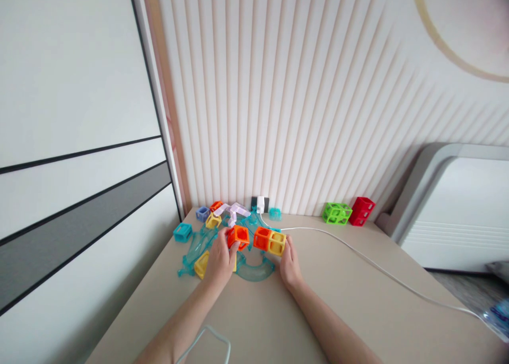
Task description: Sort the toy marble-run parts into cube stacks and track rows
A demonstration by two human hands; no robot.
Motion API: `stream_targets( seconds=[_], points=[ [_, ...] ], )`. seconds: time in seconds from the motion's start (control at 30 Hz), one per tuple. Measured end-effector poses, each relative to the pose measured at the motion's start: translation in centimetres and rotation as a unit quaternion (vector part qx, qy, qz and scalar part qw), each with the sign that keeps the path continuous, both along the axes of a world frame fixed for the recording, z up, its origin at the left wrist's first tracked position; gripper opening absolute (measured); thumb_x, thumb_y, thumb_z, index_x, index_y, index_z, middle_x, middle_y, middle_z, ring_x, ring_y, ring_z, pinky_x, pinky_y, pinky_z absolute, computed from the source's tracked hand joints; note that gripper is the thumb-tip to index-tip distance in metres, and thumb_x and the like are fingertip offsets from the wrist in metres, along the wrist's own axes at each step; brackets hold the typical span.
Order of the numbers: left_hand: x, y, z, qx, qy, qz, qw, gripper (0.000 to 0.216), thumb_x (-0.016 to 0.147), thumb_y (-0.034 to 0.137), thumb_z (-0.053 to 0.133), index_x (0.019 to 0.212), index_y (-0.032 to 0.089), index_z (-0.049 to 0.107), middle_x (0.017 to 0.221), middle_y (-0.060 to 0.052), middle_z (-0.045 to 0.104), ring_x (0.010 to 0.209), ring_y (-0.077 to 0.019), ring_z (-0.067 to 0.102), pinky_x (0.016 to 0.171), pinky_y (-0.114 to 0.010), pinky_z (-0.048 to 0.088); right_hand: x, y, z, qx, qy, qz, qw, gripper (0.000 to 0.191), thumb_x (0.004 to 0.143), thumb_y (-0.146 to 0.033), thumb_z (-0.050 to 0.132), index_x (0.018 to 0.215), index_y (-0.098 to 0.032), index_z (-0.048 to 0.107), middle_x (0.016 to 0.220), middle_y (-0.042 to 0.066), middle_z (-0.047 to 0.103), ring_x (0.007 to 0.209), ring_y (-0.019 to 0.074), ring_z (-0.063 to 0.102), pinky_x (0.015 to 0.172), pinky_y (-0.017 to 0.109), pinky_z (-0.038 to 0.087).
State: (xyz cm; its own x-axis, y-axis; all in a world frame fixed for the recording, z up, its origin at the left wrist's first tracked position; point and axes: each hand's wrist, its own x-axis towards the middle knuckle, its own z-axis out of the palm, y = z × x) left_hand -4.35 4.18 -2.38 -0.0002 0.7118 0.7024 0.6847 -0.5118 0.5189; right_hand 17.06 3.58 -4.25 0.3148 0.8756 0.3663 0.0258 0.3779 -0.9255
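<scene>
My left hand (222, 255) is closed around an orange hollow cube block (238, 237), held above the table. In my right hand (290, 266) is a yellow hollow cube block (277, 243), joined side by side to a second orange cube block (261, 238). A small gap separates the two orange blocks. Below them lies a curved translucent teal track piece (256, 271). Partly behind my left hand sits another yellow block (202, 265).
Teal track pieces (201, 243), lilac pieces (237, 210) and a blue block (202, 213) cluster at the back left. Green blocks (337, 213) and red blocks (361, 211) stand by the wall. A white cable (358, 250) runs from a plugged-in charger (260, 204) across the table (342, 305).
</scene>
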Motion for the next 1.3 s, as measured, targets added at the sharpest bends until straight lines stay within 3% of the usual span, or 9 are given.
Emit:
stream_targets(
  seconds=[0.27,0.63,0.87,1.13,1.3],
  points=[
    [0.0,0.1,-0.1,0.004,0.038,-0.032,0.999,0.041,0.101,0.040,0.039,0.133,0.015,0.044,0.124,-0.019,0.064,0.114,-0.0297,0.064,0.091,-0.045,0.055,0.0,0.1,0.0,-0.009,0.029,-0.012,0.999,0.042,0.093,-0.062,0.047,0.086,-0.023,0.061,0.079,0.001,0.064,0.071,0.0188,0.057,0.066,0.030,0.048],
    [0.1,-0.2,0.6,0.020,0.156,-0.057,0.986,0.037,0.096,0.041,0.054,0.127,0.021,0.054,0.111,-0.011,0.070,0.102,-0.0282,0.066,0.091,-0.045,0.052,0.2,0.7,-0.9,-0.013,0.052,-0.009,0.999,0.040,0.090,-0.061,0.050,0.090,-0.024,0.065,0.086,0.003,0.069,0.082,0.0213,0.063,0.075,0.032,0.052],
    [0.3,-0.3,0.9,0.009,0.177,-0.060,0.982,0.035,0.095,0.042,0.056,0.123,0.021,0.056,0.108,-0.010,0.070,0.101,-0.0285,0.065,0.091,-0.046,0.051,0.7,1.3,-2.6,-0.028,0.077,-0.009,0.997,0.046,0.086,-0.063,0.052,0.107,-0.024,0.067,0.097,0.005,0.073,0.092,0.0238,0.067,0.077,0.034,0.054],
    [0.4,-0.4,1.1,0.005,0.169,-0.063,0.984,0.027,0.093,0.036,0.060,0.115,0.020,0.056,0.105,-0.009,0.069,0.100,-0.0283,0.065,0.090,-0.044,0.052,0.9,1.4,-3.3,-0.044,0.104,0.018,0.993,0.049,0.085,-0.064,0.056,0.107,-0.021,0.067,0.100,0.006,0.074,0.090,0.0232,0.069,0.076,0.034,0.056],
    [0.3,-0.3,0.6,0.028,0.155,-0.066,0.985,0.032,0.092,0.035,0.060,0.120,0.020,0.053,0.107,-0.011,0.067,0.102,-0.0290,0.064,0.091,-0.045,0.052,0.9,1.6,-3.6,-0.053,0.118,0.018,0.991,0.049,0.085,-0.063,0.055,0.110,-0.022,0.065,0.107,0.007,0.073,0.094,0.0239,0.070,0.079,0.036,0.056]
  ],
)
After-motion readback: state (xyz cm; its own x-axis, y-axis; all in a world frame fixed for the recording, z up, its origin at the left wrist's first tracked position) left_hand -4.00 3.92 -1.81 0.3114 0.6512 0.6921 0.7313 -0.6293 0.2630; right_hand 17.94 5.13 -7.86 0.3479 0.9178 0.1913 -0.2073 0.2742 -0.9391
